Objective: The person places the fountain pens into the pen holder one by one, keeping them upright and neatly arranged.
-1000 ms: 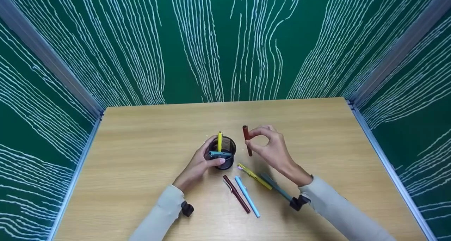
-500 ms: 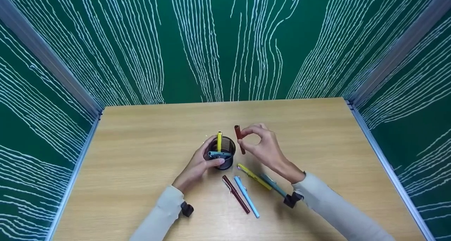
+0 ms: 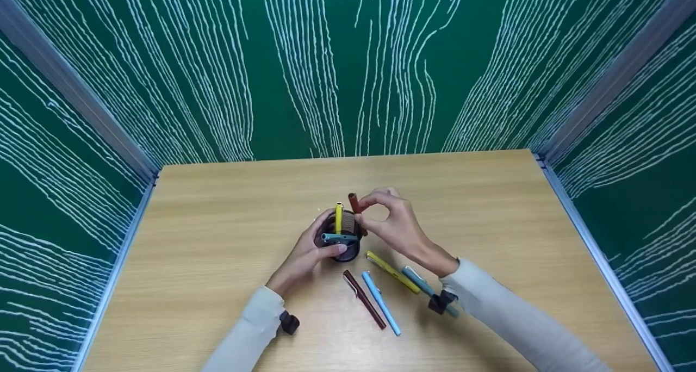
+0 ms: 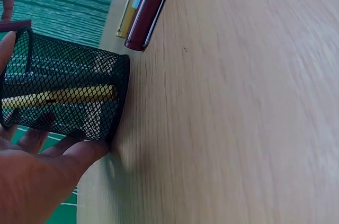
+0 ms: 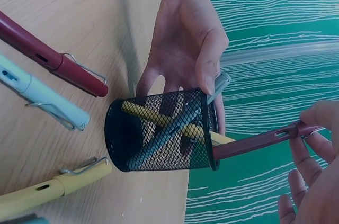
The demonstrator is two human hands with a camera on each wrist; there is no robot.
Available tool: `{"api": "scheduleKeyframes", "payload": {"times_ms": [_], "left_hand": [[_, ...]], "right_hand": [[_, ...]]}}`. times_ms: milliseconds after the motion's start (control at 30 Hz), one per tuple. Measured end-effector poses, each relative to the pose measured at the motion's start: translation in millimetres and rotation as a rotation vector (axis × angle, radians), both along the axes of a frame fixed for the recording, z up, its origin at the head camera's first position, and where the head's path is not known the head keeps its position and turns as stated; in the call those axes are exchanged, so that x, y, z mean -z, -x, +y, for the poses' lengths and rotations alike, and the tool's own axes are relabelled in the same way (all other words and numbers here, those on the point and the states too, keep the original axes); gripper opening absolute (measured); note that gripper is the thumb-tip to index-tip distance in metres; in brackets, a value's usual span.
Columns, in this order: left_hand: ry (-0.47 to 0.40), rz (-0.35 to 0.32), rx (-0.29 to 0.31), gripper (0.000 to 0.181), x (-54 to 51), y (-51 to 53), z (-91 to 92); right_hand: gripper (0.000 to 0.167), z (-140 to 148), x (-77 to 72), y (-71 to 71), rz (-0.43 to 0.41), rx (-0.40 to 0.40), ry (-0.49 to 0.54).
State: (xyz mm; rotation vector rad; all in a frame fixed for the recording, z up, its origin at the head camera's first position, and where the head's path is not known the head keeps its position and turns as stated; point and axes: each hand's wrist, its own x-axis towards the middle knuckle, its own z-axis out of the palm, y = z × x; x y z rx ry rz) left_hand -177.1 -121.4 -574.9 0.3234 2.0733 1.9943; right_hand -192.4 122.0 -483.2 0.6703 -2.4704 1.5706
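Note:
My left hand [image 3: 304, 255] holds a black mesh pen cup [image 4: 69, 49], fingers round its side and thumb over the rim. A yellow pen [image 3: 339, 218] and a teal pen [image 5: 224, 82] lean inside it. Between thumb and forefinger, my right hand [image 3: 401, 225] pinches a dark red pen [image 5: 254, 142] near its capped upper end. That pen slants at the cup's right rim in the head view. Its lower end meets the mouth of the cup in the right wrist view; how far it reaches in, I cannot tell.
On the wooden table [image 3: 228, 214], a second dark red pen [image 3: 365, 301] and a light blue pen [image 3: 381, 305] lie in front of the cup. Right of them are another yellow pen [image 3: 392, 272] and another teal pen [image 3: 416, 278], partly covered by the right wrist camera [image 3: 439, 302].
My right hand has moved left with the dark red pen, from beside the cup to its rim. The left hand and the cup have stayed in place.

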Motion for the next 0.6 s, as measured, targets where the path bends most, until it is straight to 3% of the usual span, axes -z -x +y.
{"api": "scheduleKeyframes", "payload": {"times_ms": [367,600], "left_hand": [[0.012,-0.008,0.01,0.086,0.0,-0.2,-0.7],[-0.007,0.0,0.006,0.089,1.5,-0.9,0.2]], "right_hand": [[0.015,-14,2.2,-0.4,-0.001,-0.053,0.028],[0.017,-19,14.6,-1.9,0.008,-0.102,0.021]]}}
